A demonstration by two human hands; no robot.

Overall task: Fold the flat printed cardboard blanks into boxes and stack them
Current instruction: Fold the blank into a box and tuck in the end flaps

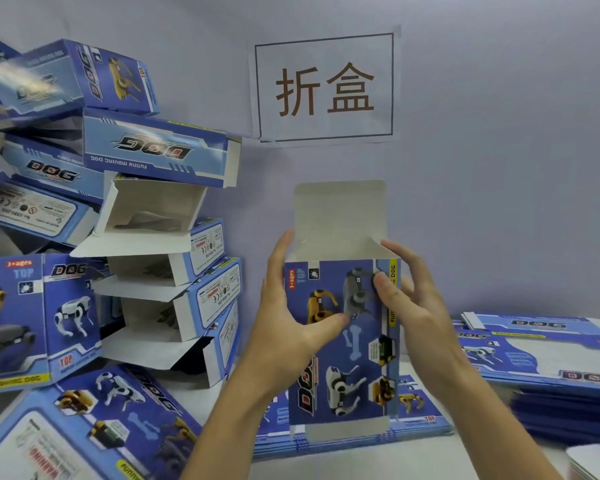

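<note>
A blue printed box (340,344) with robot-dog pictures stands upright in mid-air at the centre, its top flap (340,209) raised and open. My left hand (284,320) grips its left side, thumb across the front face. My right hand (413,299) holds the right edge, thumb pressing the front near the top. Under the box lies a small stack of flat blanks (420,414). A bigger stack of flat blanks (541,355) sits at the right. Folded boxes are piled at the left (160,265), several with open ends.
A white sign (324,88) with two characters hangs on the grey wall behind. More folded boxes (84,420) lie at the lower left on the white table (413,459). A white sheet corner (593,459) shows at the lower right.
</note>
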